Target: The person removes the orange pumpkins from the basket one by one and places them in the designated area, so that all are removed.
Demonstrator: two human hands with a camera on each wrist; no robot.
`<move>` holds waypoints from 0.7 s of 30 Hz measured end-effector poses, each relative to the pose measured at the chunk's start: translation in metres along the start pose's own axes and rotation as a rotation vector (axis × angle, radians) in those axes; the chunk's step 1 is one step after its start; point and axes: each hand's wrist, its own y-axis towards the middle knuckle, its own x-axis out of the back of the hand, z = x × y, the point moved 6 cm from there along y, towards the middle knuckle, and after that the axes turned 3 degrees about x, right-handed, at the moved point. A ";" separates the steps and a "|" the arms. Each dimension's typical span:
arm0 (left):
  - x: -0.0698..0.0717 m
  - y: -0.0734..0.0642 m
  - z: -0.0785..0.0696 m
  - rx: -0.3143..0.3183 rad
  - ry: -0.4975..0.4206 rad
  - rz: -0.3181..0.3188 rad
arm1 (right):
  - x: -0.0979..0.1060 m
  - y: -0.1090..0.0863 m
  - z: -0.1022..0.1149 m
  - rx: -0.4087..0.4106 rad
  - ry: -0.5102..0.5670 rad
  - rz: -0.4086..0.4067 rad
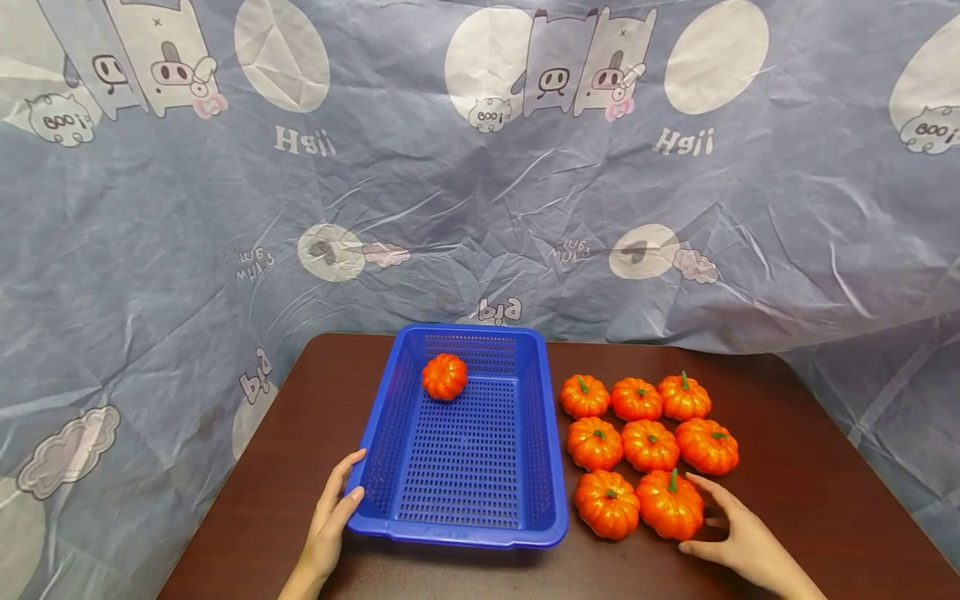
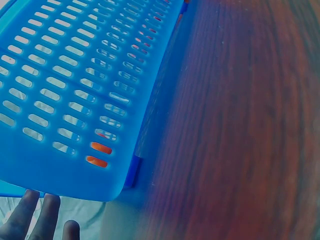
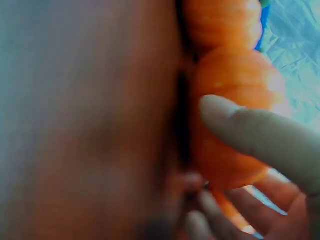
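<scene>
A blue perforated plastic basket [image 1: 558, 500] stands on the table with one small orange pumpkin [image 1: 445, 377] inside, near its far left corner. My left hand [image 1: 327, 518] rests its fingertips on the basket's near left edge; in the left wrist view the fingers [image 2: 47, 212] look fairly straight, right at the rim. To the right of the basket, several orange pumpkins with green stems stand in rows. Spread around the right side of the nearest right pumpkin [image 1: 670, 505] is my right hand [image 1: 731, 533]. In the right wrist view its thumb [image 3: 260, 130] overlaps that pumpkin, fingers beyond.
Another pumpkin [image 1: 607, 504] sits between the basket and the right hand's pumpkin, close against the latter. Farther back are more pumpkins [image 1: 650, 446]. The dark brown table [image 1: 810, 492] backs onto a hanging grey-blue printed cloth [image 1: 465, 200].
</scene>
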 end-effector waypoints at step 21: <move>0.000 0.000 0.000 -0.019 0.046 -0.010 | 0.056 0.076 0.101 0.206 -0.045 0.050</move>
